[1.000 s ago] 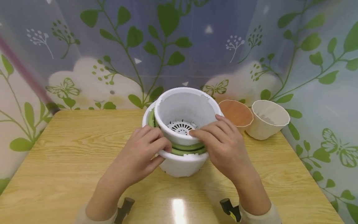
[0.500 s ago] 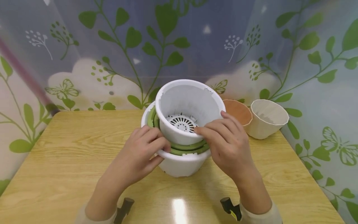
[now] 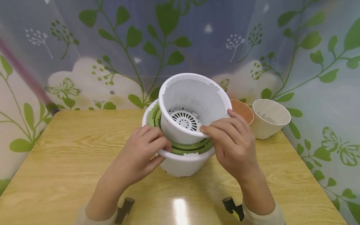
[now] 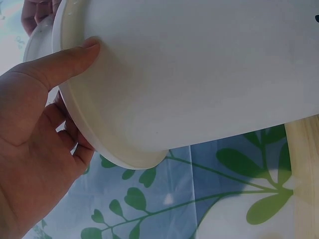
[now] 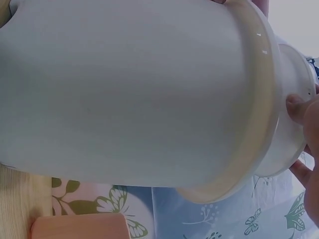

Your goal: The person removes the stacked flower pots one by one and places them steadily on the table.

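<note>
A large white flowerpot point(image 3: 182, 167) stands upright on the table, with green pots point(image 3: 194, 149) nested inside it. My left hand point(image 3: 140, 156) grips its rim at the near left; in the left wrist view the thumb point(image 4: 75, 62) lies on the outer wall. Partly raised out of the stack, a smaller white flowerpot point(image 3: 194, 93) tilts toward me, its slotted bottom showing. My right hand point(image 3: 234, 147) pinches its rim on the near right. The right wrist view shows that thumb point(image 5: 298, 108) on the smaller pot's outside. The lower part of this pot is hidden within the green ones.
Behind my right hand, an orange pot point(image 3: 242, 111) and a cream pot point(image 3: 271, 120) stand side by side on the wooden table point(image 3: 84, 147). A leaf-patterned curtain point(image 3: 202, 47) hangs close behind the table.
The smaller white flowerpot has risen and shifted slightly right in my right hand, so more of the green rims shows. My left hand has kept its place on the large pot's rim.
</note>
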{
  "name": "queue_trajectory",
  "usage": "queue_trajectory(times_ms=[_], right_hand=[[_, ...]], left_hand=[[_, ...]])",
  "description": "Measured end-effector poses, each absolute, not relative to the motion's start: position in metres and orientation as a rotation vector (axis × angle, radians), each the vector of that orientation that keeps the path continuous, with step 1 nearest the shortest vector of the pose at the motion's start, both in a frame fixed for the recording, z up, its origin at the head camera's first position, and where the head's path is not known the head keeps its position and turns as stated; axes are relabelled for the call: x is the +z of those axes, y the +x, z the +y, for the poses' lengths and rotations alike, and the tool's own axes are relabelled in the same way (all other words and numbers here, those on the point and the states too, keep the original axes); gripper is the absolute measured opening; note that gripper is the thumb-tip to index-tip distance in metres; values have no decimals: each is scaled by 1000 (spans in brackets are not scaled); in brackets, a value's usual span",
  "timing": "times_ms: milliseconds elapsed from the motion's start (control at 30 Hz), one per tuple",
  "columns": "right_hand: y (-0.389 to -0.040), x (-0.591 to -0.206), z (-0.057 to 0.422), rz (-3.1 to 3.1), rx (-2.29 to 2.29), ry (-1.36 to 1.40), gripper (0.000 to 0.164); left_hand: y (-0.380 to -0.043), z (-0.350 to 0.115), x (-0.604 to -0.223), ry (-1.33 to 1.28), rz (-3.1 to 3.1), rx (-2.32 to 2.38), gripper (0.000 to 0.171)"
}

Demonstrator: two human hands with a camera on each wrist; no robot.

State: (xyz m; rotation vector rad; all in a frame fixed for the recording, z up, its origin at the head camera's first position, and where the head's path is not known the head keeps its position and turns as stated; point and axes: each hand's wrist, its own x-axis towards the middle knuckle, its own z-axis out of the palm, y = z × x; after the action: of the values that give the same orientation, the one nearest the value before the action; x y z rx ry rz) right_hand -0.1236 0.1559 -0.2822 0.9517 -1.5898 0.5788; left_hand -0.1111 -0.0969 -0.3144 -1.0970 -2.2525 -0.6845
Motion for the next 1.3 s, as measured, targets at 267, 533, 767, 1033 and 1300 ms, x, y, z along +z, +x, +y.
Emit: queue_trajectory(times_ms=[267, 533, 767, 1033, 1300], right_hand=[[-125, -282, 156, -1511, 615, 914, 15], [-124, -278, 158, -1391, 669, 828, 14], [-127, -277, 162, -1374, 685, 772, 14], [-132, -277, 166, -1340, 700, 686, 16], [-133, -279, 170, -1343, 718, 605, 19]], left_hand=[[-111, -96, -315, -1099, -2250, -675, 17], [-109, -96, -316, -1104, -2266, -674, 18], [-110, -97, -316, -1099, -2270, -666, 19], [-110, -96, -314, -1098, -2256, -663, 19], [-110, -96, -315, -1098, -2264, -667, 19]])
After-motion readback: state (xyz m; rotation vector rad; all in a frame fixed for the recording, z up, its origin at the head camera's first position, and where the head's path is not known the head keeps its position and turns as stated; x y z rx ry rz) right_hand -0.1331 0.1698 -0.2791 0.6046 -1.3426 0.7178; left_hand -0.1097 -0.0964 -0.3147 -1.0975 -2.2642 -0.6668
